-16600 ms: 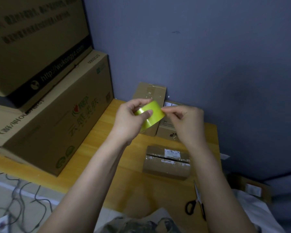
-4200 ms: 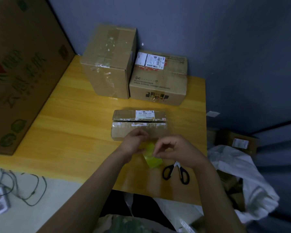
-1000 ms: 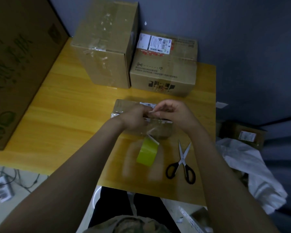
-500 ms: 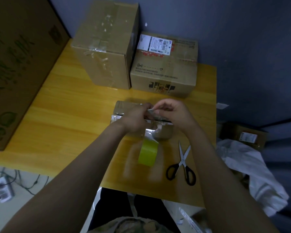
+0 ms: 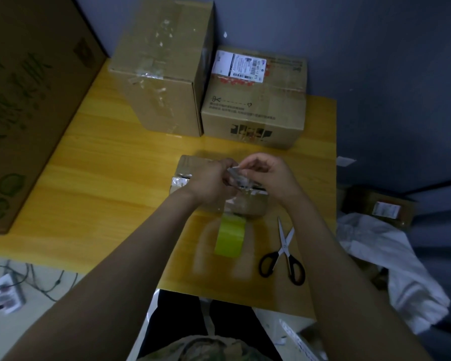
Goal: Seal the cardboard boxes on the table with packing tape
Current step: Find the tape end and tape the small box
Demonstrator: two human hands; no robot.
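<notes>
A small flat cardboard box lies in the middle of the wooden table, its top seam showing a dark gap. Above it my left hand and my right hand pinch the free end of a clear tape strip between their fingertips. The strip runs down the box's near face to a yellow-green tape roll standing on the table just in front of the box. Both hands cover most of the box top.
Black-handled scissors lie open to the right of the roll. A tall box and a labelled box stand at the back by the wall. A large printed carton fills the left. White cloth lies off the table's right edge.
Both hands stay over the small box with the tape end. The strip has lifted slightly above the box top, and the roll has settled closer to the box's near face.
</notes>
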